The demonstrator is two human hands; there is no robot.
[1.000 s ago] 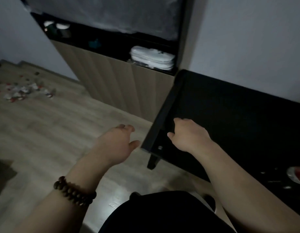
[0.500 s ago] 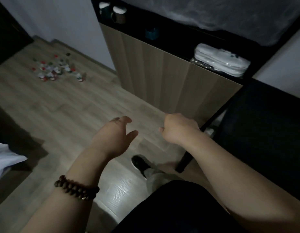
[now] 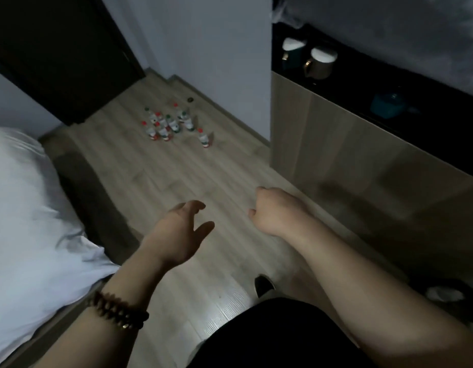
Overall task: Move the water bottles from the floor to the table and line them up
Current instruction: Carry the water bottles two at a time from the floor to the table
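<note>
We see both hands held out over the wood floor point(image 3: 177, 168), neither holding anything. Left hand point(image 3: 177, 235): fingers point(image 3: 195, 205) apart and loosely curled, thumb spread to the side; a dark bead bracelet point(image 3: 118, 312) sits on the wrist. Right hand point(image 3: 275, 211): fingers curled together into a loose fist, knuckles up. The bottles point(image 3: 171, 126) stand upright in a tight cluster on the floor, well ahead of the hands and near the far wall point(image 3: 203, 43); caps are red or green, labels too small to read. One bottle point(image 3: 204, 139) stands a little apart at the cluster's right. A bed point(image 3: 25, 208) with white bedding lies at left. At right, a wood cabinet point(image 3: 336, 144) with a dark open shelf holding two mugs point(image 3: 309, 59) with white tops. A dark shoe point(image 3: 263, 284) shows on the floor below the right forearm. Lighting dim; the frame is slightly blurred.
</note>
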